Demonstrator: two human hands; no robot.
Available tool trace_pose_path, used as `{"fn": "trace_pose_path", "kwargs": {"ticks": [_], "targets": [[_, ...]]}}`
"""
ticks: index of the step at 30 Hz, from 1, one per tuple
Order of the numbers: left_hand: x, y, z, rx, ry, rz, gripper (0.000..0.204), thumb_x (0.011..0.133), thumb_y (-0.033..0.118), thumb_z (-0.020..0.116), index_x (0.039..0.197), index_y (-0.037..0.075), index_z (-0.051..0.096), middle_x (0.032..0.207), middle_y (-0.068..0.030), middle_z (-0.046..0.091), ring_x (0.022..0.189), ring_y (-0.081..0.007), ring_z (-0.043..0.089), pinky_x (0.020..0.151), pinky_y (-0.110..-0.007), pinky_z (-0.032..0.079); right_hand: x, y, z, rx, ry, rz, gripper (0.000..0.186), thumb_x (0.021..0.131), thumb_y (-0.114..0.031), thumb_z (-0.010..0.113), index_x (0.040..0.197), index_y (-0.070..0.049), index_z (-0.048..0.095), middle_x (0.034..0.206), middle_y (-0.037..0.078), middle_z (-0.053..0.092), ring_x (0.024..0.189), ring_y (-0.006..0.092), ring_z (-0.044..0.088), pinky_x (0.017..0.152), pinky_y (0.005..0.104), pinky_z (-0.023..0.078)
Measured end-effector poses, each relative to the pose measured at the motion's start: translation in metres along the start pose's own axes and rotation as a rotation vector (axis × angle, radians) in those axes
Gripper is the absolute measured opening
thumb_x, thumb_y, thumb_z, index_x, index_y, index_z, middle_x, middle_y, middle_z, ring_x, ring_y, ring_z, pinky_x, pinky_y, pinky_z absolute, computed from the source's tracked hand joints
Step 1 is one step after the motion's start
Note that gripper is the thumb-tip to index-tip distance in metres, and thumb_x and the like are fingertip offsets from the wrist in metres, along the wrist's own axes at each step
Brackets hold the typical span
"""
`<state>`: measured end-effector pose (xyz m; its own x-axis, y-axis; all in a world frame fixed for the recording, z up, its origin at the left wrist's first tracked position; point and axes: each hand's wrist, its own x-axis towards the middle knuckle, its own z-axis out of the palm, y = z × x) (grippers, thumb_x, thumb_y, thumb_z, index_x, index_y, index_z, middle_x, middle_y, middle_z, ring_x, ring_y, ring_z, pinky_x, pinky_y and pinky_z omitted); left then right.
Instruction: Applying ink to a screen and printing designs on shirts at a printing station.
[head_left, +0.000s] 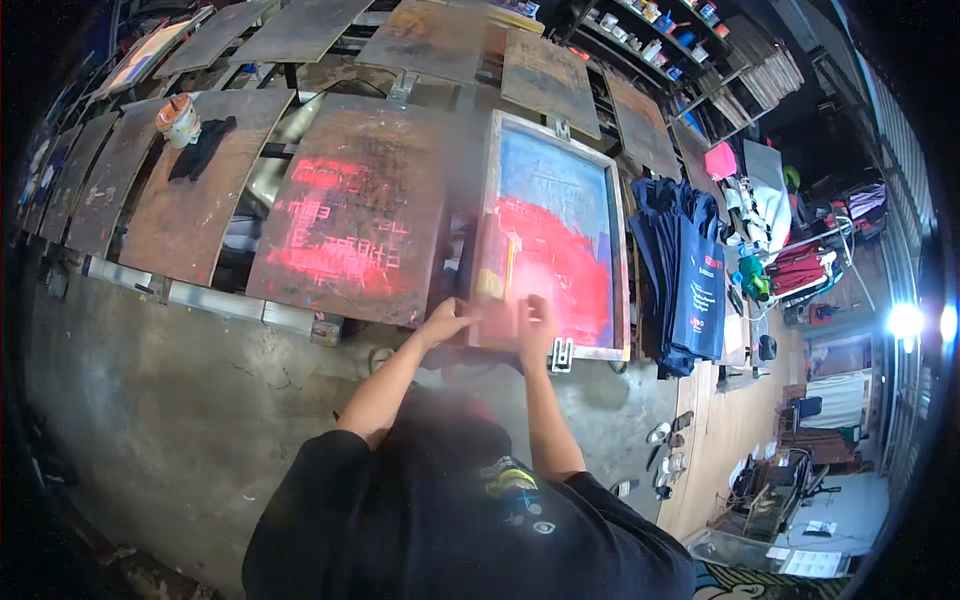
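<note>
A wooden-framed printing screen [618, 260] lies in front of me, its blue mesh [545, 160] smeared with thick pinkish-red ink [560, 265]. My left hand [447, 322] is at the near left corner of the screen, fingers bent together in a pinch. Over the near edge, my right hand [537, 325] has its fingers curled closed. Between the hands is a blurred brownish-pink flat piece [495, 322]; its kind and how each hand grips it cannot be made out. A metal clamp [562, 354] sits on the near edge, right of my right hand.
Left of the screen is a worn board [350, 210] with red ink marks. Another board holds a stained tub [178, 120] and a black cloth [205, 148]. Dark blue bags [690, 275] are piled at the right. Shoes [668, 460] lie on the floor, and shelves [650, 40] stand behind.
</note>
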<state>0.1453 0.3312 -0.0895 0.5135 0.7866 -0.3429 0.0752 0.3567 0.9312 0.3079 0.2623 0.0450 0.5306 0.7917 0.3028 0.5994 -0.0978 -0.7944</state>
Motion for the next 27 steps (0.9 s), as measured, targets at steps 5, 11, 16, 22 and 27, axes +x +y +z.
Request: {"fn": "trace_pose_path", "kwargs": {"ticks": [5, 11, 16, 22, 27], "targets": [[-0.006, 0.009, 0.006, -0.245, -0.052, -0.053, 0.054, 0.085, 0.034, 0.077, 0.120, 0.000, 0.054, 0.110, -0.0097, 0.060, 0.102, -0.0191, 0.058, 0.089, -0.033, 0.048, 0.008, 0.079, -0.082, -0.119, 0.223, 0.055, 0.016, 0.092, -0.014, 0.067, 0.101, 0.000, 0.068, 0.084, 0.006, 0.067, 0.072, 0.0128, 0.059, 0.067, 0.0288, 0.049], [-0.014, 0.013, 0.005, -0.244, -0.006, -0.089, 0.038, 0.092, 0.026, 0.070, 0.119, 0.003, 0.057, 0.110, -0.0045, 0.062, 0.102, -0.0140, 0.059, 0.091, -0.030, 0.049, 0.022, 0.131, -0.150, -0.187, 0.359, 0.206, 0.012, 0.091, -0.011, 0.066, 0.097, -0.001, 0.068, 0.081, 0.004, 0.064, 0.069, 0.0115, 0.056, 0.064, 0.0279, 0.047], [-0.043, 0.012, 0.029, -0.102, 0.197, -0.081, 0.040, 0.093, 0.040, 0.066, 0.112, 0.005, 0.064, 0.100, -0.0038, 0.065, 0.086, -0.0111, 0.061, 0.070, -0.027, 0.049, 0.037, 0.191, -0.190, -0.516, 0.351, -0.028, 0.024, 0.086, -0.020, 0.071, 0.101, -0.001, 0.067, 0.094, 0.014, 0.066, 0.083, 0.0276, 0.061, 0.078, 0.0399, 0.048], [-0.079, 0.002, 0.073, -0.028, 0.450, -0.099, 0.042, 0.095, 0.043, 0.064, 0.111, 0.004, 0.064, 0.095, -0.0025, 0.066, 0.081, -0.0106, 0.062, 0.068, -0.028, 0.048, 0.052, 0.221, -0.219, -0.305, 0.199, 0.209, 0.040, 0.084, -0.022, 0.071, 0.113, 0.004, 0.063, 0.116, 0.026, 0.063, 0.110, 0.0412, 0.058, 0.093, 0.0476, 0.045], [-0.070, -0.012, 0.087, -0.095, 0.595, -0.068, 0.046, 0.097, 0.045, 0.060, 0.115, 0.003, 0.060, 0.101, -0.0074, 0.067, 0.086, -0.0169, 0.067, 0.072, -0.028, 0.052, 0.057, 0.244, -0.223, -0.279, 0.023, 0.086, 0.060, 0.091, -0.028, 0.063, 0.141, 0.000, 0.045, 0.120, 0.028, 0.060, 0.111, 0.0429, 0.058, 0.094, 0.0450, 0.046]]}}
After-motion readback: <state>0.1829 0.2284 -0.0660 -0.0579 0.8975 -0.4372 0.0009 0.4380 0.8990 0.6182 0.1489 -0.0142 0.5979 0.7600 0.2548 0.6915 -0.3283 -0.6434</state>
